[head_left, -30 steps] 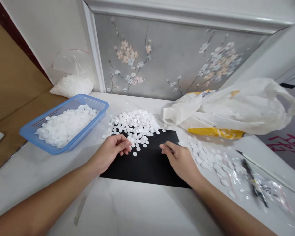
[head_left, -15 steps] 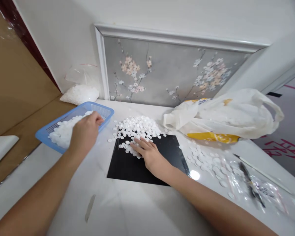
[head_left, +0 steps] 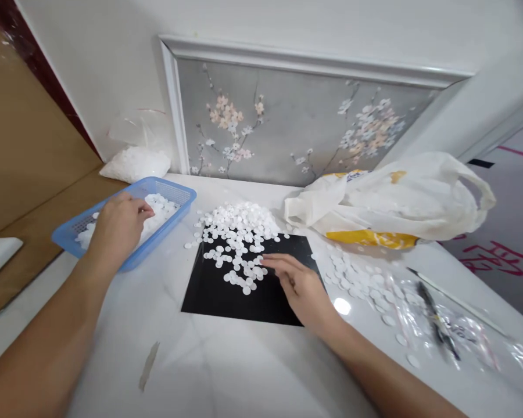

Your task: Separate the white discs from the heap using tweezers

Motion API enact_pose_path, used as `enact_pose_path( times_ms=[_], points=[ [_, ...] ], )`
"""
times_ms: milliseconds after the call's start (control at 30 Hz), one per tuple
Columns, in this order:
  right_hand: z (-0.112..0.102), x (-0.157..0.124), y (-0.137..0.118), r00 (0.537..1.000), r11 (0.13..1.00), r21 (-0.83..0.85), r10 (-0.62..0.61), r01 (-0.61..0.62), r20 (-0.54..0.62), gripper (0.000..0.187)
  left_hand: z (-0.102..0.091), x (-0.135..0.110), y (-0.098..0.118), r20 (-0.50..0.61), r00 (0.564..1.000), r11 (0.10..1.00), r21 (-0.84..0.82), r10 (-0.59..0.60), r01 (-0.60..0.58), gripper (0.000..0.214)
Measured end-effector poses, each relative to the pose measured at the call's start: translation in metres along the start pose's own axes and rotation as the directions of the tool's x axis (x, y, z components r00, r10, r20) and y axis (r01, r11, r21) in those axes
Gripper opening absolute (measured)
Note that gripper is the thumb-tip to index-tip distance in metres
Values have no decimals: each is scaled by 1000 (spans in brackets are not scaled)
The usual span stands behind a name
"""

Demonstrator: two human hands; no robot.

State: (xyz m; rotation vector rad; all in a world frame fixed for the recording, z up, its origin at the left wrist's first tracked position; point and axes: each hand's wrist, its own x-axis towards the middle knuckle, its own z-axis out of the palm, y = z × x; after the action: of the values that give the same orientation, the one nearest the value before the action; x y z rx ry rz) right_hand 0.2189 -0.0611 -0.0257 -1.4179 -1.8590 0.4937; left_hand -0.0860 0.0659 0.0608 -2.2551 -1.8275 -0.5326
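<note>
My left hand [head_left: 121, 223] is over the blue plastic basket [head_left: 189, 197], its fingers curled together. Whatever they may hold is hidden from view. Small white discs [head_left: 160, 209] fill much of the basket. A black sheet [head_left: 218, 299] lies on the table, with a pile of white discs [head_left: 239, 217] on and behind its far edge. More loose discs [head_left: 246, 273] are spread across its middle. Over the sheet's right half is my right hand [head_left: 303, 284], fingers stretched out toward the loose discs. Its fingertips are at the edge of that group, and nothing shows in the hand.
A clear bag of white pieces [head_left: 136, 164] stands behind the basket. At the right lies a white and yellow plastic bag [head_left: 387, 203]. Nearer are scattered flat discs [head_left: 357, 278], clear plastic bags [head_left: 470, 337], a black pen-like tool [head_left: 438, 319] and a thin white stick [head_left: 457, 302].
My right hand has drawn back to the right, uncovering loose discs on the black sheet, which are now more spread out. My left hand has shifted left over the basket.
</note>
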Motion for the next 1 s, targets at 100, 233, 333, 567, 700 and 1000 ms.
enact_pose_path(
  times_ms=[100, 233, 333, 567, 700, 1000],
  points=[
    [-7, 8, 6, 982, 987, 33, 157, -155, -107, 19, 9, -13, 35, -70, 987, 962, -226, 141, -154, 23],
    [-10, 12, 16, 953, 957, 32, 289, -287, -95, 34, 38, -45, 85, 160, 881, 775, -563, 445, -289, 23],
    [-6, 11, 19, 964, 965, 53, 260, -257, -59, 27, 53, -64, 104, 236, 798, 703, -646, 554, -297, 23],
    [6, 10, 14, 994, 999, 3, 49, -49, 101, 14, 62, -67, 104, 295, 795, 741, -618, 530, -264, 15],
    [3, 8, 15, 990, 994, 29, 105, -108, 96, 14, 62, -62, 101, 296, 820, 737, -643, 489, -207, 16],
    [-13, 6, 14, 928, 925, 85, 362, -369, 94, 19, 56, -62, 105, 367, 839, 706, -707, 402, -29, 18]
  ],
)
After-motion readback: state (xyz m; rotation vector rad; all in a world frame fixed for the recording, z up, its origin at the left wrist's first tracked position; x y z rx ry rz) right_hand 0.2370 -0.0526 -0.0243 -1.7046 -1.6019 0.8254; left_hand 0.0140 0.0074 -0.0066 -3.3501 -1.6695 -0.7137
